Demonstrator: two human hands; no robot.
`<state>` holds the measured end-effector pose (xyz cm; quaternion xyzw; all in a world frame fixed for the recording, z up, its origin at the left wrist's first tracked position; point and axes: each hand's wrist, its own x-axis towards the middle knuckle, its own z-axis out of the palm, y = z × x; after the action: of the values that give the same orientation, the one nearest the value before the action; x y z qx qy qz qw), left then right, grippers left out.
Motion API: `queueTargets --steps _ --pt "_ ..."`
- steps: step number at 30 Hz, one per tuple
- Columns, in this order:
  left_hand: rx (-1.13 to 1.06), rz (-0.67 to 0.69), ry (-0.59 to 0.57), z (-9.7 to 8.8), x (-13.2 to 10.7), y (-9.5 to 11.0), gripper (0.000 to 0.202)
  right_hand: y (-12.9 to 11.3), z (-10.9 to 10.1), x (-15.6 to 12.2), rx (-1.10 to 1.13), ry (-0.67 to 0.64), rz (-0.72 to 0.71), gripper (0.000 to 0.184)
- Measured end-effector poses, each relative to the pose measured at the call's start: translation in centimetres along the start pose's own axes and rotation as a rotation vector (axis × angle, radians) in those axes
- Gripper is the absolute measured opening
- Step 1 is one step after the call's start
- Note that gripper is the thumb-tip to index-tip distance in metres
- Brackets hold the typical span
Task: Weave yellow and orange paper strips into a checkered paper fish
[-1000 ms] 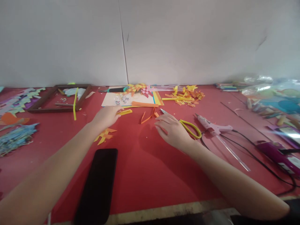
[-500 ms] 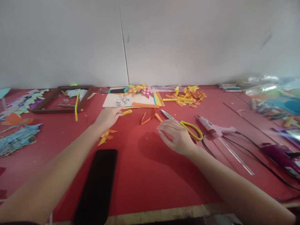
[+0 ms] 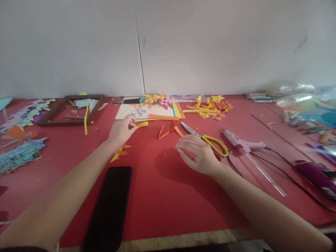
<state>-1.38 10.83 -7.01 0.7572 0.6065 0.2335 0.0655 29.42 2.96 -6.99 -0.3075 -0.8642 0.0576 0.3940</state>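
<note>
My left hand (image 3: 122, 130) pinches one end of a small yellow paper strip (image 3: 142, 124) between thumb and fingertips, beside a white sheet (image 3: 122, 112). Just below that wrist lies a woven yellow-orange paper piece (image 3: 120, 153). My right hand (image 3: 196, 151) is loosely curved over the red table, thumb apart from the fingers, with nothing visible in it. Right beyond its knuckles are scissors (image 3: 215, 144) with yellow handles, partly hidden by the hand. Folded orange paper strips (image 3: 166, 133) lie between the two hands.
A black phone (image 3: 110, 206) lies near the front edge. At right are a pink glue gun (image 3: 243, 145) with its cord and a purple device (image 3: 316, 175). A pile of yellow-orange scraps (image 3: 210, 107) is at the back; a brown frame (image 3: 63, 123) stands left.
My left fingers have closed on the yellow strip, and its far end now looks slightly raised and fanned. My right hand stays nearly still.
</note>
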Motion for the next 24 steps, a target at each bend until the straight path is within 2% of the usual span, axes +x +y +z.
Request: queueTargets --steps 7,12,15,22,24 --pt "0.027 -0.026 0.052 0.3 0.5 -1.1 0.017 0.1 0.1 0.1 -0.008 0.023 -0.025 0.016" --pt "0.105 0.104 -0.031 0.4 0.4 -0.6 0.031 0.1 0.1 0.0 -0.015 0.023 -0.030 0.017" --pt "0.151 0.140 -0.076 0.4 0.3 -0.1 0.030 0.2 0.2 -0.1 -0.013 0.022 -0.030 0.017" --pt "0.234 0.119 -0.147 0.2 0.8 0.6 0.022 0.0 0.3 -0.1 -0.015 0.021 -0.022 0.016" --pt "0.247 0.101 -0.152 0.3 0.9 0.6 0.028 0.0 0.3 -0.1 -0.017 0.030 -0.016 0.016"
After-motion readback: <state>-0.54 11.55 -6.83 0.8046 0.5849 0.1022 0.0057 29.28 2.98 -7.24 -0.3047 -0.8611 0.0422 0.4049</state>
